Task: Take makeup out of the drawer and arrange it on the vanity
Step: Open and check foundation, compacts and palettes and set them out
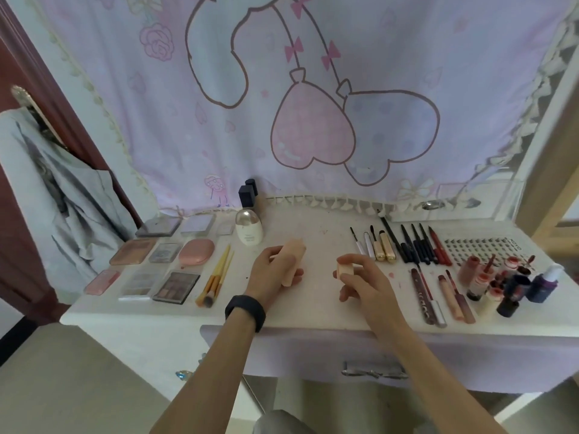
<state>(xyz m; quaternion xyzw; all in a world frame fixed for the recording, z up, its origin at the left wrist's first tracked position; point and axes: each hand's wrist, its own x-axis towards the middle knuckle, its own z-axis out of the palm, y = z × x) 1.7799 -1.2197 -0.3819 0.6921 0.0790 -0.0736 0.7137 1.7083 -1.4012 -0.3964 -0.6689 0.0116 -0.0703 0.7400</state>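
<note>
Well, my left grip (270, 270) is curled round a peach-coloured tube (293, 253), holding it tilted just above the middle of the white table (313, 311), its far end pointing away from me. My right grip (365, 281) pinches a small, blocky peach cap (344, 270) between thumb and fingertips, close to the tube but not touching it. A black wristband (246, 312) sits on my left wrist. Left of my left grip lie a few yellow-handled brushes (216, 277), and beyond them a grid of flat palettes and compacts (163, 261), one of them a rounded pink case (196, 251). Behind the tube stands a white egg-shaped bottle (249, 228) with a dark-capped bottle (247, 193) just behind it. Right of my right grip a row of dark pencils and gold-capped wands (404, 245) lies side by side, with several lip gloss tubes (438, 292) nearer to me. At the far right there is a cluster of small bottles and pots (501, 283) and a sheet of small dark dots (482, 245). The drawer front (313, 355) with its metal handle (372, 371) shows under the table edge. A lilac cloth (282, 89) printed with heart balloons hangs behind everything.
</note>
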